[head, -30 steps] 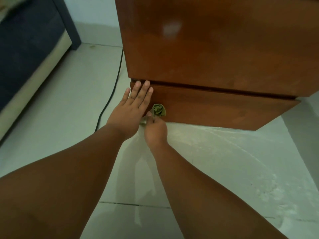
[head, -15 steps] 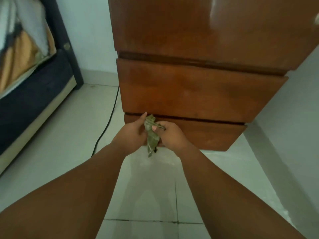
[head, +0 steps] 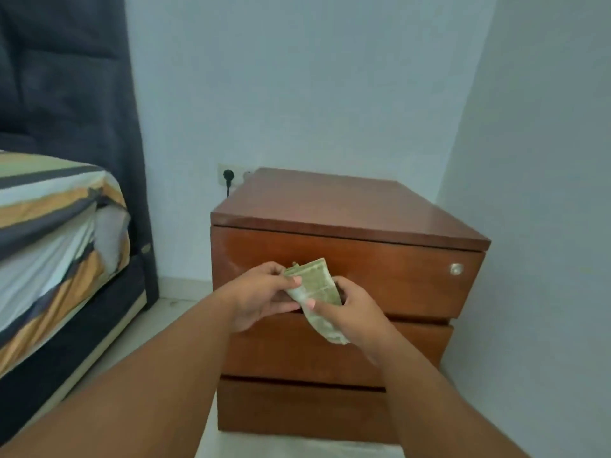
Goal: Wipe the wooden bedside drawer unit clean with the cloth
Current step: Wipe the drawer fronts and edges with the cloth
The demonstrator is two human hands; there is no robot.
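Both hands, left hand (head: 261,292) and right hand (head: 347,312), pinch the folded green cloth (head: 315,292) before the wooden drawer unit (head: 380,285), likely refolding a fresh wiping face.

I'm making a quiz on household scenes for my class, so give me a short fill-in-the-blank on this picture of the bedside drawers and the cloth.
1. The green cloth is held by ____ hands, the left hand and the right hand.
2. The wooden drawer unit shows ____ drawer fronts.
3. The round lock sits on the ____ drawer front.
4. The bed stands to the ____ of the unit.

Missing words: both; three; top; left
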